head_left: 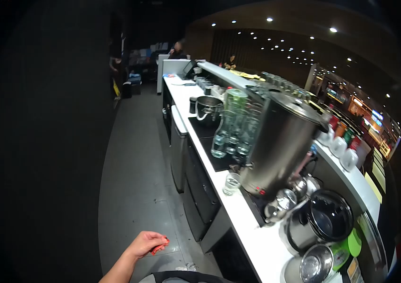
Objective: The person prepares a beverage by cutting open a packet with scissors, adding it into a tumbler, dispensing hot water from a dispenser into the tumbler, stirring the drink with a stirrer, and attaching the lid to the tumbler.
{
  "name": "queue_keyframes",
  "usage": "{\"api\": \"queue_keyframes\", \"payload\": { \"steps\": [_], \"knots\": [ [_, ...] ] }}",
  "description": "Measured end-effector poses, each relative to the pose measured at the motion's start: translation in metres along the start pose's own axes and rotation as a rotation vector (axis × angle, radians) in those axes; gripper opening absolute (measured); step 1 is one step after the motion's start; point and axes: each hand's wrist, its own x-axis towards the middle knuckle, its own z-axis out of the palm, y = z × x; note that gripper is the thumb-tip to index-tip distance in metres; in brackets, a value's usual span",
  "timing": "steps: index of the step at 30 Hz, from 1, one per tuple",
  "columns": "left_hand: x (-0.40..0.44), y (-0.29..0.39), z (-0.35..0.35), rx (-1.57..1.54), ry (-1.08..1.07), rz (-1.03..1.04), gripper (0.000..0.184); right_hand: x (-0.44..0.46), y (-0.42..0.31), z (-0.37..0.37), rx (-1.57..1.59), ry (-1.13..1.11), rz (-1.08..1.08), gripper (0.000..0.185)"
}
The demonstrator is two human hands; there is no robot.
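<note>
My left hand (147,243) is closed, its fingers pinched on a small red crumpled piece (161,246), which looks soft; its exact kind does not show. It hangs over the grey floor, apart from the white counter (243,221) on the right. Out of view is my right hand. Nearest on the counter stand a glass of water (231,184), a tall steel urn (283,146), and a steel jug (316,264) at the front edge.
Glass carafes (221,137) and a steel pot (209,108) stand farther along the counter. A black-lined pot (330,217) and metal teapots (283,203) crowd the near end. Dark fridge doors (200,188) line the walkway (136,141). A person (178,51) is far back.
</note>
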Motion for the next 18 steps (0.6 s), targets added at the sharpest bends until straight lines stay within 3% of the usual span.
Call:
{"api": "queue_keyframes", "payload": {
  "steps": [5,6,8,9,12,14,18],
  "knots": [
    [0.001,0.008,-0.11,-0.199,0.317,0.085,0.016,0.196,-0.103,-0.016,-0.07,-0.176,-0.468,0.02],
    [0.005,0.009,-0.132,-0.235,0.374,0.118,0.014,0.132,-0.227,-0.071,-0.026,-0.267,-0.258,0.029],
    [0.021,0.017,-0.179,-0.253,0.467,0.2,0.013,0.135,-0.364,-0.098,0.001,-0.2,-0.331,0.034],
    [0.031,0.022,-0.205,-0.254,0.511,0.243,0.013,0.119,-0.436,-0.105,-0.007,-0.126,-0.494,0.04],
    [0.09,0.057,-0.288,-0.156,0.409,0.327,0.015,0.123,-0.599,-0.085,0.101,-0.126,-0.842,0.03],
    [0.135,0.102,-0.324,-0.077,0.344,0.4,0.015,0.104,-0.702,-0.079,0.091,-0.164,-0.875,0.032],
    [0.226,0.186,-0.373,0.085,0.167,0.544,0.012,0.114,-0.837,-0.089,0.491,-0.016,-1.091,0.028]
  ]
}}
